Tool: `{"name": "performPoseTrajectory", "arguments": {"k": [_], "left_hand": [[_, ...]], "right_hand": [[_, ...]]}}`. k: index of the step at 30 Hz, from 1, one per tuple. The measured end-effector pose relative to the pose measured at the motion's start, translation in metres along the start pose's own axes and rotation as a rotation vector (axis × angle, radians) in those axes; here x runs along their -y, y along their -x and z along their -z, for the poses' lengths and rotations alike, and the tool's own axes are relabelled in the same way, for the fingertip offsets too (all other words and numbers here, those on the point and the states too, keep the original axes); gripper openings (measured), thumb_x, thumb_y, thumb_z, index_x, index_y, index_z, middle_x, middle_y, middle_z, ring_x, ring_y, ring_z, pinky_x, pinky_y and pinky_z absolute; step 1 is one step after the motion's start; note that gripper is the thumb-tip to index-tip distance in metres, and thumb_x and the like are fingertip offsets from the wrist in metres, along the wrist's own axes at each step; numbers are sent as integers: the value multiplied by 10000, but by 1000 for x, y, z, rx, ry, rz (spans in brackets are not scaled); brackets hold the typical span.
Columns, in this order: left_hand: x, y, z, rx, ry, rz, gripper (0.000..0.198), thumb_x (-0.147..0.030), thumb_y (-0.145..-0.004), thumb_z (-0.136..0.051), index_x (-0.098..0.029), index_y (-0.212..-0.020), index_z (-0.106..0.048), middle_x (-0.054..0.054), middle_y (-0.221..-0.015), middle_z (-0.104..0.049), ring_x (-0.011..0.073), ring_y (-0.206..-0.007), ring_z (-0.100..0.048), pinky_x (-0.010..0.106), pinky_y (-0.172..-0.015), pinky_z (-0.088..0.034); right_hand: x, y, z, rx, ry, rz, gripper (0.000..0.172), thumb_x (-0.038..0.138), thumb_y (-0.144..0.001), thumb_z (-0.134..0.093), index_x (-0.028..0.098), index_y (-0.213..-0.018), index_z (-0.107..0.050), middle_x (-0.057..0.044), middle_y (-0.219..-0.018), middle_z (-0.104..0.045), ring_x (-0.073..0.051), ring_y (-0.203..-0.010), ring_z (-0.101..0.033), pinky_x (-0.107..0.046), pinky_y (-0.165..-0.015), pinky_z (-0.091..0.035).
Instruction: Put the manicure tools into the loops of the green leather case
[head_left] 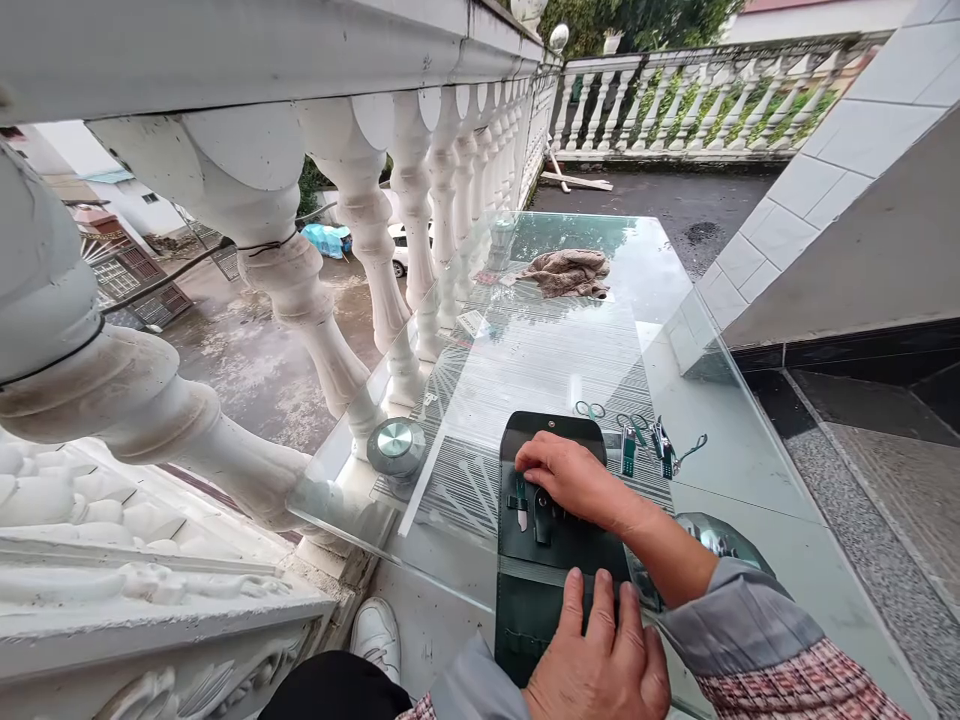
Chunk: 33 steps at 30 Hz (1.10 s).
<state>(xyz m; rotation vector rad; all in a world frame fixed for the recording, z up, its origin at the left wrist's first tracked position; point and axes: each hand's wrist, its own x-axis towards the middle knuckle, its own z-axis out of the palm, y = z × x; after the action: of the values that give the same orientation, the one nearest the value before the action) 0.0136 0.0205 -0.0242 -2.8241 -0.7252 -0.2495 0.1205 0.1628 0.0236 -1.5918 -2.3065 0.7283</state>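
Note:
A dark green tool case lies open on the glass table in front of me. My right hand reaches in from the right. Its fingers are bent down and pinched on a small dark tool that sits in the case's slots. Another small tool is slotted just to the left. My left hand lies flat on the near flap of the case, fingers stretched out, pressing it down. Several small green-handled tools and little scissors lie loose on the glass just right of the case.
A crumpled brown cloth lies at the table's far end. A round metal fitting marks the near left corner. A white balustrade runs close along the left, a tiled wall rises on the right. My white shoe shows below.

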Motion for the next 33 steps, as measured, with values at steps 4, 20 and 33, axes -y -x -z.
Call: {"name": "performPoseTrajectory", "arguments": {"k": [4,20,33], "left_hand": [[-1,-1,-3,-51,-30,16,519,-488,-930,-329,-120,-1267,-473,170,-1336,-478,353,-1200,-454,523,-949,-344],[-5,-6,-6,-229,-61,125,326,-353,-948,-363,-186,-1111,-590,82,-1215,-596,300,-1137,-526,508,-944,-358],[-5,-4,-5,-202,-72,104,330,-336,-947,-363,-187,-1138,-587,91,-1234,-586,299,-1139,-528,503,-931,-383]], "right_hand": [[-6,-5,4,124,-45,103,239,70,-734,-552,214,-893,-659,-18,-929,-551,-134,-845,-531,-242,-764,-380],[-4,-32,18,355,70,238,90,89,-708,-608,173,-709,-577,-15,-888,-494,-132,-799,-484,-248,-711,-357],[0,-38,20,439,127,249,101,94,-677,-661,177,-709,-613,-19,-947,-520,-142,-845,-504,-241,-707,-356]]}}
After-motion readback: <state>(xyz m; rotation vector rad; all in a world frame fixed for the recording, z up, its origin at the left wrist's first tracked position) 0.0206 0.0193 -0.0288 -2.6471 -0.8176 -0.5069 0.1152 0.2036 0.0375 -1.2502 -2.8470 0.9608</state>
